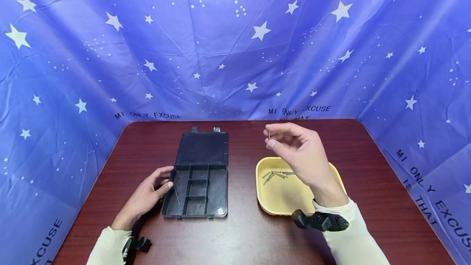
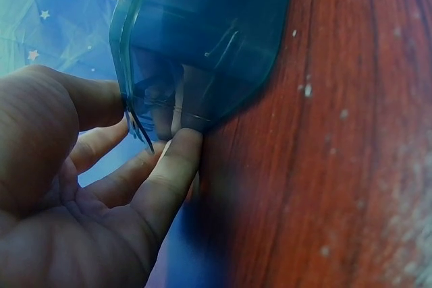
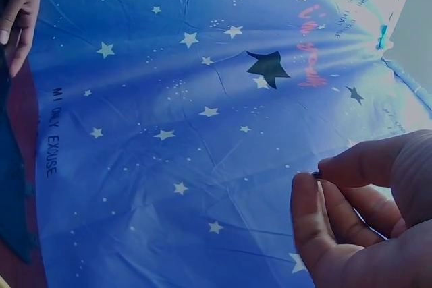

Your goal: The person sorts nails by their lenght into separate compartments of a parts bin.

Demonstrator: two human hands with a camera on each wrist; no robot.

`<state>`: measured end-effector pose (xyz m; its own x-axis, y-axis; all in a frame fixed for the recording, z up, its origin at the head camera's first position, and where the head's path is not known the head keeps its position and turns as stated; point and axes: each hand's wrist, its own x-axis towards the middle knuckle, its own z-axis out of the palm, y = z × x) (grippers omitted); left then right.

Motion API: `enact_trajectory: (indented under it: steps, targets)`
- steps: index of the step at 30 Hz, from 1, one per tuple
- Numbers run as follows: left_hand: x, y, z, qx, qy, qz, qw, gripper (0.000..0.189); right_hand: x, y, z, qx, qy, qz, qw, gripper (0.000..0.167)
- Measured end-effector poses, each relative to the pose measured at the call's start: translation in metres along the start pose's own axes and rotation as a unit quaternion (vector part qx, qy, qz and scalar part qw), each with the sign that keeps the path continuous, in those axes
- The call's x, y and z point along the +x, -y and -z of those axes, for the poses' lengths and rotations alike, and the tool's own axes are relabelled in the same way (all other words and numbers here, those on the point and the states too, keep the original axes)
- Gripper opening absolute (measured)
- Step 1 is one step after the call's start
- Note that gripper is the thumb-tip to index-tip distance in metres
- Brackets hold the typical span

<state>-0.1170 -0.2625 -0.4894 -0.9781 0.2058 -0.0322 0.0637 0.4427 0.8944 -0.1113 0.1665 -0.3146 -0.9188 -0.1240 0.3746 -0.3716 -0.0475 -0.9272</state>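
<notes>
One thin metal fastener stands roughly upright in the pinching grip of the right hand, and the opened compartment box lies to its left, closer to the left hand, whose grip holds that box's left edge.

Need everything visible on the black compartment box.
The black compartment box looks like smoky, see-through plastic. It lies open on the reddish-brown table, its lid swung back on the far side, with two latches at the far edge. Thin dividers make a long compartment on each side of three small ones. A thin metal piece is in the left one. The left hand touches the box's left side.
</notes>
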Motion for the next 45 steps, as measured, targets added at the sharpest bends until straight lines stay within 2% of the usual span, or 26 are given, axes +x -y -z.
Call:
enact_trajectory:
  steps: [5,10,17,20,26,29,32,36,39,45]
  targets:
    - [0.000,-0.002,0.000,-0.001,0.001,0.003,1.0000,0.050,-0.002,-0.009,-0.008,-0.002,0.023,-0.008,0.9997,0.031]
    - [0.000,-0.002,0.000,-0.002,0.002,0.000,1.0000,0.050,-0.003,-0.020,-0.025,-0.001,0.048,-0.021,0.9986,0.033]
    - [0.000,-0.001,0.000,0.002,0.002,-0.002,1.0000,0.050,-0.005,-0.042,-0.064,-0.009,0.080,-0.082,0.9934,0.032]
    - [0.000,-0.001,0.000,0.004,0.001,0.000,1.0000,0.050,-0.007,-0.054,-0.081,-0.014,0.094,-0.104,0.9900,0.031]
    - [-0.001,0.000,0.000,0.000,0.004,0.003,1.0000,0.051,-0.015,-0.087,-0.111,0.010,0.110,-0.149,0.9825,0.032]
    - [-0.001,0.000,0.000,0.000,0.004,0.003,1.0000,0.051,-0.020,-0.106,-0.122,-0.028,0.112,-0.160,0.9804,0.029]
    - [0.000,0.001,0.000,0.005,0.001,0.004,1.0000,0.050,-0.024,-0.120,-0.127,-0.093,0.119,-0.161,0.9755,0.029]
    - [0.000,0.003,-0.001,0.014,0.000,0.004,0.9999,0.049,-0.030,-0.130,-0.126,-0.153,0.141,-0.172,0.9628,0.038]
    - [0.000,0.003,0.000,0.013,0.001,-0.002,0.9999,0.049,-0.031,-0.130,-0.124,-0.163,0.150,-0.184,0.9577,0.043]
    - [-0.002,0.000,0.000,0.003,0.002,-0.007,1.0000,0.050,-0.029,-0.124,-0.117,-0.165,0.151,-0.180,0.9579,0.044]
